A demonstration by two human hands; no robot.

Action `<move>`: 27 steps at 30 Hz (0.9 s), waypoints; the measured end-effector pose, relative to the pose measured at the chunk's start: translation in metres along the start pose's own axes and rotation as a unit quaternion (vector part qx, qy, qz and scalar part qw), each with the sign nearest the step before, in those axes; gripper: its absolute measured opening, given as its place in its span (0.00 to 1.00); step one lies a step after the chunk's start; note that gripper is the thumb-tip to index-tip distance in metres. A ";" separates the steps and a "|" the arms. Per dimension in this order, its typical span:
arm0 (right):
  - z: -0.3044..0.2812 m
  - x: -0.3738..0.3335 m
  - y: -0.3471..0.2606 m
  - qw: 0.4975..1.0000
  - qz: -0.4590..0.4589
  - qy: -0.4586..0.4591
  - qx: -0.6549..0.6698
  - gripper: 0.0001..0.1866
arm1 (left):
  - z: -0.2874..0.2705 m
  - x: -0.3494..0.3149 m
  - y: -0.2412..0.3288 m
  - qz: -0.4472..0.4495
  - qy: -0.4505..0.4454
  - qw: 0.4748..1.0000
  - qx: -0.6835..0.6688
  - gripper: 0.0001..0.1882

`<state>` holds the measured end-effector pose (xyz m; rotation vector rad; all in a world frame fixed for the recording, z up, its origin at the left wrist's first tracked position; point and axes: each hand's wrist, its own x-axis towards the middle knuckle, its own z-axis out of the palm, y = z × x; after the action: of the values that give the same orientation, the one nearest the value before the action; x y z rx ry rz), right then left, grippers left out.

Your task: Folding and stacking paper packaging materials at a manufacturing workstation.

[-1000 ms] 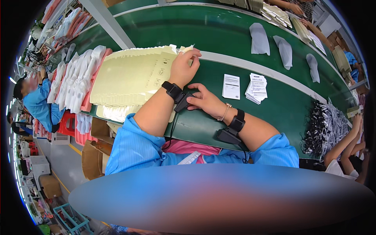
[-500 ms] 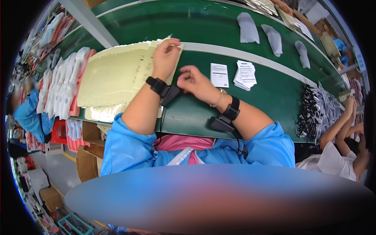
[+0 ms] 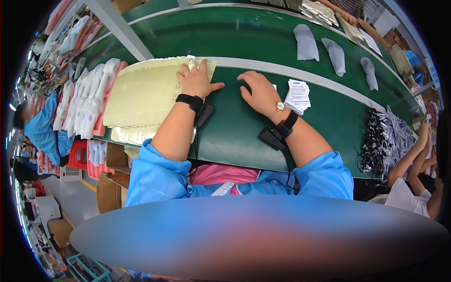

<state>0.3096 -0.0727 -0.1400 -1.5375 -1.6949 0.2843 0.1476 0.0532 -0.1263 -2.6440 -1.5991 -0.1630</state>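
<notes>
My left hand [image 3: 196,82] lies with spread fingers on the far right corner of a fanned pile of pale yellow cards [image 3: 141,94]. A small whitish piece shows at one of its fingers; I cannot make out what it is. To the right, my right hand [image 3: 261,93] is over the green table, fingers curved and apart, with nothing visible in them. It covers most of a single white printed leaflet [image 3: 275,87], of which a sliver shows. Just beyond that hand lies a loose stack of white leaflets [image 3: 297,96].
White-wrapped pieces [image 3: 89,94] lie in a pink tray left of the cards. Grey-white sleeves [image 3: 306,42] lie on the green strip [image 3: 225,30] beyond a pale rail. Black and silver cords [image 3: 387,138] are heaped at right, near a co-worker's arms [image 3: 413,150].
My left hand has spread its fingers over the cards' corner. My right hand has moved right, opened out and now covers the single leaflet. The whole view has shifted slightly.
</notes>
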 end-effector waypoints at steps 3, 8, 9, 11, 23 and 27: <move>0.001 -0.002 0.000 0.991 -0.074 0.024 -0.107 0.12 | -0.011 0.007 -0.009 -0.044 0.013 0.999 0.013 0.49; -0.006 0.000 -0.002 0.983 -0.072 -0.067 -0.155 0.12 | -0.010 0.023 -0.024 -0.097 0.020 0.995 0.026 0.47; -0.007 0.000 -0.001 0.977 -0.085 -0.091 -0.176 0.12 | -0.008 0.026 -0.027 -0.095 0.019 0.995 0.027 0.47; -0.007 0.000 0.001 0.969 -0.095 -0.114 -0.196 0.12 | -0.004 0.033 -0.030 -0.043 0.000 0.999 0.022 0.43; -0.002 0.003 0.005 0.957 -0.182 -0.093 -0.206 0.09 | 0.002 0.023 -0.025 0.165 0.051 0.984 -0.034 0.25; -0.001 0.003 0.011 0.987 -0.111 -0.060 -0.101 0.13 | -0.017 0.018 -0.018 0.197 0.120 0.971 -0.067 0.21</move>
<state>0.3183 -0.0678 -0.1453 -1.4818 -2.0237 0.0918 0.1390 0.0757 -0.1076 -2.8416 -1.0032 -0.5622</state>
